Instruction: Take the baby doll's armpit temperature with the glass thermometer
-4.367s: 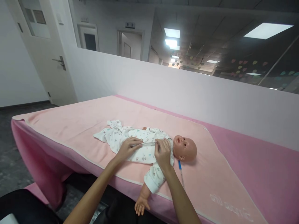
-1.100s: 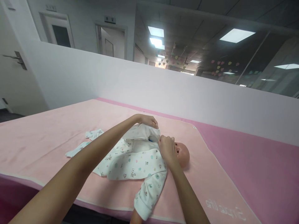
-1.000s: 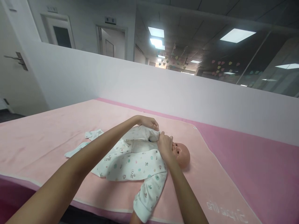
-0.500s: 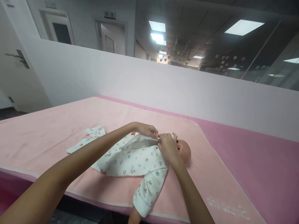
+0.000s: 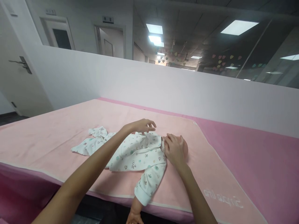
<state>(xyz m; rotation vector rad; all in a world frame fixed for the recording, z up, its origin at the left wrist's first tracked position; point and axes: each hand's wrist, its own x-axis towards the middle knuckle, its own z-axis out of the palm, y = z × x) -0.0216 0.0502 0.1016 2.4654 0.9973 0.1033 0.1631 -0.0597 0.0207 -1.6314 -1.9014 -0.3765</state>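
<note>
A baby doll (image 5: 185,146) lies on its back with its head to the right. It wears a white baby romper (image 5: 130,157) with small coloured prints; the front flap lies across the chest. One sleeved arm reaches over the near edge, its bare doll hand (image 5: 135,214) showing. Just above the romper's far side is my left hand (image 5: 143,125), fingers apart and holding nothing. My right hand (image 5: 174,149) rests by the doll's neck and covers most of the face, fingers loosely spread. What lies under its fingertips is hidden.
Under the doll is a light pink mat (image 5: 112,113) over a darker pink padded surface (image 5: 247,152). A white low wall (image 5: 163,87) with glass above it runs behind. At the left is a door (image 5: 23,81) with a lever handle.
The romper's lifted front flap now lies down over the doll's chest. My left hand has let go of it and opened. My right hand stays near the neck, and its fingers have loosened.
</note>
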